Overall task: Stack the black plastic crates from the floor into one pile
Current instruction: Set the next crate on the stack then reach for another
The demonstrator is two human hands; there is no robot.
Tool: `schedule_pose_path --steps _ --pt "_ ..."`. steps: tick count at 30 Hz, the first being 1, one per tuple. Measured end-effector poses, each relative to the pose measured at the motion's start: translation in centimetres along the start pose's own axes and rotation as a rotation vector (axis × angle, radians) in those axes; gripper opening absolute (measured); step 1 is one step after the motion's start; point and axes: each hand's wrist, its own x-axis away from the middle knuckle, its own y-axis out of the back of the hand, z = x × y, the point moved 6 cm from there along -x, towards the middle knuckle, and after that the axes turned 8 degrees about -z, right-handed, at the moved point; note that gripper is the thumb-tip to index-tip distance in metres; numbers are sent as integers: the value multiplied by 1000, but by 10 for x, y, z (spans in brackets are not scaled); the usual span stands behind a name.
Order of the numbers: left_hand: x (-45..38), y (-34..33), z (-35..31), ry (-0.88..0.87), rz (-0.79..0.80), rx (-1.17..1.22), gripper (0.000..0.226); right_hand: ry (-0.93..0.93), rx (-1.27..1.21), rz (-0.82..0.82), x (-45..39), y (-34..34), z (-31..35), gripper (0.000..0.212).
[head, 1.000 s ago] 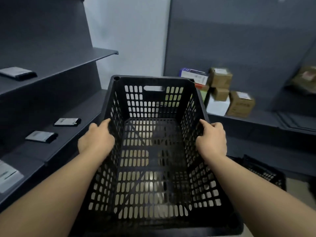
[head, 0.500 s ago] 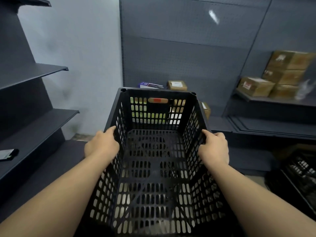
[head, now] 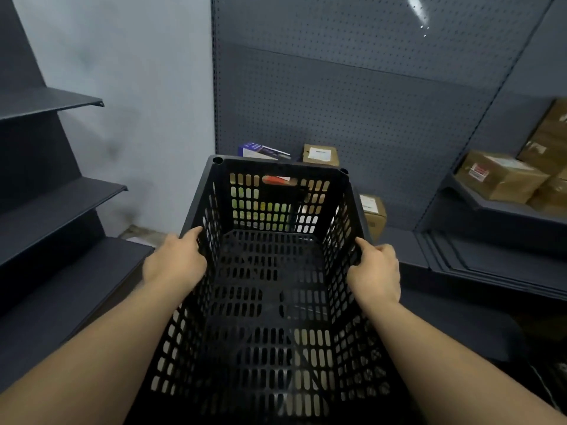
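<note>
A black plastic crate (head: 270, 302) with slotted walls and floor fills the middle of the view, carried in the air with its open top facing me. My left hand (head: 175, 262) grips its left rim, fingers hooked over the edge. My right hand (head: 376, 271) grips the right rim the same way. The crate is empty. At the bottom right corner a dark shape may be part of another crate, too dim to tell.
Dark grey shelves (head: 55, 210) run along the left. A pegboard wall (head: 352, 118) stands ahead with small boxes (head: 320, 154) at its base. Cardboard boxes (head: 500, 176) sit on a shelf to the right, above a low grey ledge (head: 491, 265).
The view has swung right and lifted: the left shelves with small packs slid out of sight, the right shelf boxes came in. Both hands keep the same grip on the crate.
</note>
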Motion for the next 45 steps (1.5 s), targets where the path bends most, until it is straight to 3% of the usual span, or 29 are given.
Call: schedule_pose_path --steps 16,28,45 --pt "-118 -94 6 139 126 -136 63 5 -25 238 -101 -162 10 61" --pt "-131 -169 31 312 191 -143 63 86 2 400 -136 -254 3 62" --pt "-153 -218 64 347 234 -115 67 28 30 409 -127 -302 6 64"
